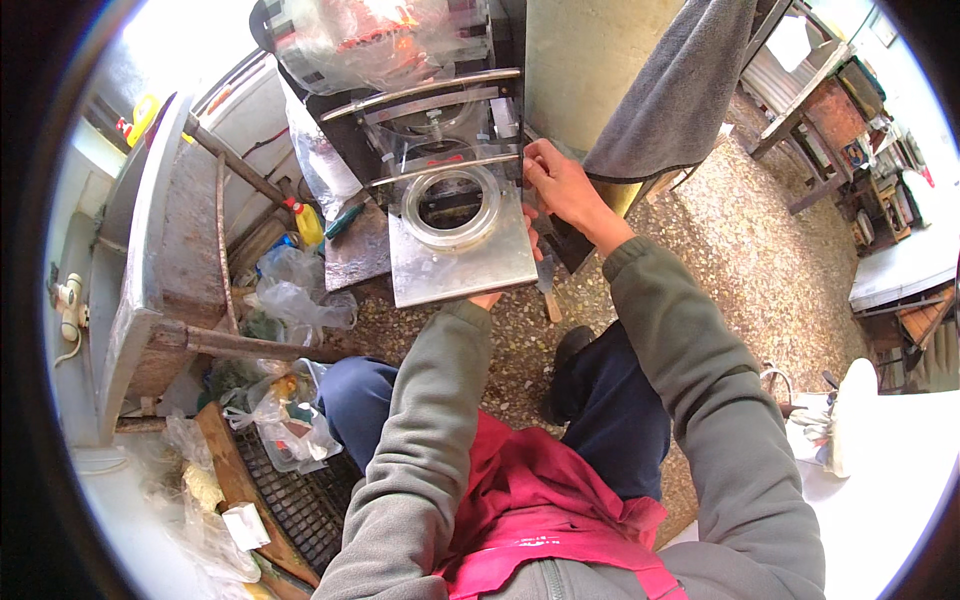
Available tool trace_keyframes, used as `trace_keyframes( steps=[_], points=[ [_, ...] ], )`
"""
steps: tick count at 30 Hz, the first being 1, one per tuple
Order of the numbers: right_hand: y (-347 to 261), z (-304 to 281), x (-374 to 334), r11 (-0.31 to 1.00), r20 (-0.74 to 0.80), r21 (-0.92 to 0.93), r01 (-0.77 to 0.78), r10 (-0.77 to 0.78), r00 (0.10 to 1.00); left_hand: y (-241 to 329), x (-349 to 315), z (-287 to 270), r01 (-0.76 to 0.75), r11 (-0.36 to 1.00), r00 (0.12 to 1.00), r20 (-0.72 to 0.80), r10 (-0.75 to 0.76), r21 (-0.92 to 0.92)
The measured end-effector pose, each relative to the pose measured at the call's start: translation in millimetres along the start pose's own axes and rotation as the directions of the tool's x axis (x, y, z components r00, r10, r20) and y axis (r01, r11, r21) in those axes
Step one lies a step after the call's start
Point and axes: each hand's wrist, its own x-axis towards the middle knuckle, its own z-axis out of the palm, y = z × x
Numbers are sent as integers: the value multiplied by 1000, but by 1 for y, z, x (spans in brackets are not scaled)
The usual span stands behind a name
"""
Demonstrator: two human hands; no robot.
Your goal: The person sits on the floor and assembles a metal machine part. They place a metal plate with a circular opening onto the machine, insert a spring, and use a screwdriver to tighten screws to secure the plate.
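Observation:
In front of me stands a machine with a flat silver metal plate (pixel 460 272) jutting toward me. A clear round ring (pixel 487 222) surrounds the dark opening in that plate. My right hand (pixel 562 183) is at the machine's right side, its fingers curled and pinched together against the edge; whatever they hold is hidden. Under the plate goes my left hand (pixel 487 299), mostly covered by it. A few fingertips show past the plate's right edge, probably of that same hand. Above the ring sits a clear plastic guard (pixel 430 135) with metal strips.
A grey towel (pixel 672 95) hangs right of the machine. A wooden-handled scraper (pixel 551 303) is below the plate's right corner. Leftward are a wooden-framed table on its side (pixel 165 350), plastic bags (pixel 300 285), a yellow bottle (pixel 308 222) and a black crate (pixel 290 500).

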Motion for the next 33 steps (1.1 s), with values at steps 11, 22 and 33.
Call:
trace_keyframes(
  steps=[11, 22, 33],
  points=[
    [1, 2, 1, 981, -29, -118, 153, -157, 987, -1, 3, -9, 25, 996, 1000, 8, -24, -84],
    [-2, 1, 5, 974, 6, -218, 61, -61, 998, 6, 6, -13, -30, 997, 999, 11, 31, -66],
    [-11, -2, 1, 976, 21, -216, 18, -13, 1000, 10, 11, -16, -40, 997, 999, 4, 40, -62]
  ],
)
